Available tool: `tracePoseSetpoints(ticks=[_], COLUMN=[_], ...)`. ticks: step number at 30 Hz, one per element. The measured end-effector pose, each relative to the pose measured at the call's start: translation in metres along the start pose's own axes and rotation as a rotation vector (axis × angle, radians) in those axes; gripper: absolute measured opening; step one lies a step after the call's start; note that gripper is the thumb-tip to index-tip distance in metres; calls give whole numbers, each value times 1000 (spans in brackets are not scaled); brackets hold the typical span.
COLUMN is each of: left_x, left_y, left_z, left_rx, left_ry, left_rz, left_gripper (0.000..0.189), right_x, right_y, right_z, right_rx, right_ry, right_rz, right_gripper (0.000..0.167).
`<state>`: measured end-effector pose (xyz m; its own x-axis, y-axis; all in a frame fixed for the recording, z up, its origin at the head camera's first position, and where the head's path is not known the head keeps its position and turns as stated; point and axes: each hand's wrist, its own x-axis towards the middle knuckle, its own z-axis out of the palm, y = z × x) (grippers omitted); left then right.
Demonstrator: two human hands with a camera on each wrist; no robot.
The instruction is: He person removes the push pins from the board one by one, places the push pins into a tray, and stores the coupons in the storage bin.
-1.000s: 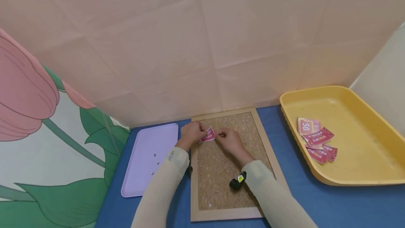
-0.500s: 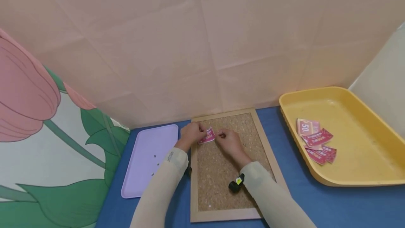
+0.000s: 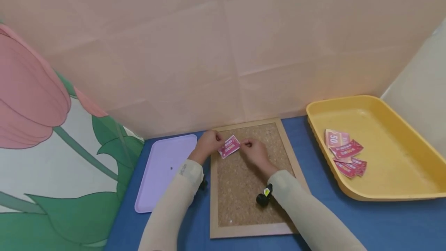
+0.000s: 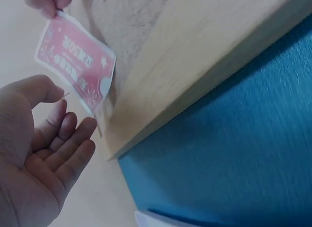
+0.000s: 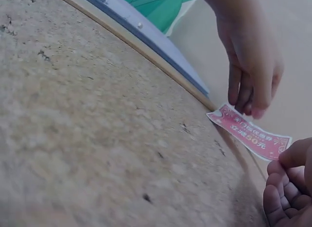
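Note:
A small pink-red coupon point(image 3: 229, 146) with white print is over the upper left of the wood-framed corkboard point(image 3: 251, 193). My right hand point(image 3: 256, 153) pinches its right corner between thumb and forefinger. At the coupon's left end, my left hand point(image 3: 208, 144) has thumb and forefinger together, the other fingers loosely bent. A thin pin point(image 4: 66, 95), apparently a thumbtack, sticks out between those fingertips, its head hidden. The coupon bows slightly in the right wrist view, its far end close to the board's frame.
On the left lies a lilac tray point(image 3: 163, 152) with a few small tacks point(image 3: 171, 168). A deep yellow tray point(image 3: 400, 154) at the right holds several coupons point(image 3: 347, 149). Behind the board rises a pinkish cloth wall point(image 3: 223, 69). Blue cloth point(image 3: 317, 165) covers the table.
The left hand has drawn slightly up and left, uncovering more of the coupon. The coupon has turned, its right end higher. The right hand still pinches it and has shifted slightly up and right.

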<state>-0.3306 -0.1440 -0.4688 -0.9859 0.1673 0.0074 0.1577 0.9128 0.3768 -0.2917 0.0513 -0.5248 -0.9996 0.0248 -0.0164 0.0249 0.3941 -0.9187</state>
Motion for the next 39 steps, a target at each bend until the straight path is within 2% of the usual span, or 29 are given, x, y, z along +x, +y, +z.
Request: tracePoseSetpoints(ticks=[2,5,8,12,18,22,25,32,39], left_x=[0,-2,-6,-13,-23,-30,-38,-63,-82], left_y=[-1,-2,-5,-8,-12,-18,-27,-59,-87], left_z=[-1,-4,-8,-14,-30,-38,-44,-59,-68], left_rx=[-10,-41,-68,-52,-76,-105,-115,-129,-200], left_ry=[30,61,79,96,135,168,218,296,333], left_rz=[25,56,66,73,40,37,45,12,4], left_gripper=[14,15,15,12,10,13,13,16,15], right_x=[1,4,6,8,12,11,7,-14,-24], right_y=[-1,-3,-5,-10,-17,-18,-19,-17,9], right_z=[-6,-18,-32,-56,-101,-139,-168,-234,-289], right_rx=[-3,-21,-53,-90,-122,-78,-54,-142,-186], right_ry=[-1,11,14,-13,-49,-76,-93,-141,-111], right_rz=[10,-17,-53,-74,-112,-86,-84,-81,-46], right_gripper=[16,17,18,20,22,26,31,50,60])
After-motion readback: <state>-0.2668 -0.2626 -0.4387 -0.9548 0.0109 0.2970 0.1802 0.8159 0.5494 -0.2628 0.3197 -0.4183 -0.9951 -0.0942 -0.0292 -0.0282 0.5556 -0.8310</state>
